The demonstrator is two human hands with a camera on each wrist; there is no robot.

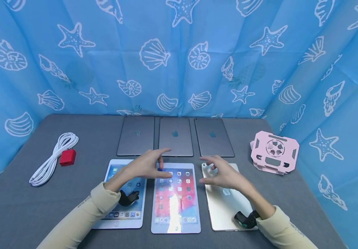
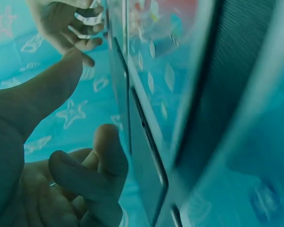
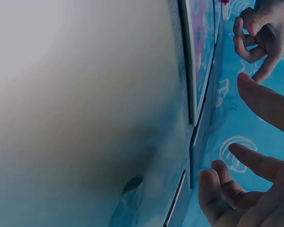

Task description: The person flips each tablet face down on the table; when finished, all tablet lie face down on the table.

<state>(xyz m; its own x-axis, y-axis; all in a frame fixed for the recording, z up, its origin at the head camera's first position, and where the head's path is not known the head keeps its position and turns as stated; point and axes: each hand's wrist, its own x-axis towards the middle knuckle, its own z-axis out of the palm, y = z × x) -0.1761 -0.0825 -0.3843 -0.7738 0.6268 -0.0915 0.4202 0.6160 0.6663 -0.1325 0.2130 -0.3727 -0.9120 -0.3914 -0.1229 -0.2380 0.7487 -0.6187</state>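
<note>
My left hand point(image 1: 146, 165) hovers between the left white-framed tablet point(image 1: 126, 224) and the middle one point(image 1: 163, 204), thumb and index finger spread apart with nothing between them. Both of those tablets lie face up with lit screens full of app icons. Over the top of a silver tablet point(image 1: 214, 204), lying back side up, is my right hand point(image 1: 224, 173), its thumb and index finger likewise apart and holding nothing. In the left wrist view the left hand's other fingers point(image 2: 85, 184) bend loosely. The right wrist view shows the right hand's fingers point(image 3: 255, 163) loosely extended beside the silver back.
Behind lie three dark grey tablets, backs up: left point(image 1: 136, 136), middle point(image 1: 175, 138) and right point(image 1: 214, 138). A coiled white cable point(image 1: 52, 160) and a red block point(image 1: 68, 157) sit at left. At right is a pink slotted case point(image 1: 275, 152). A blue curtain point(image 1: 179, 69) hangs behind the table.
</note>
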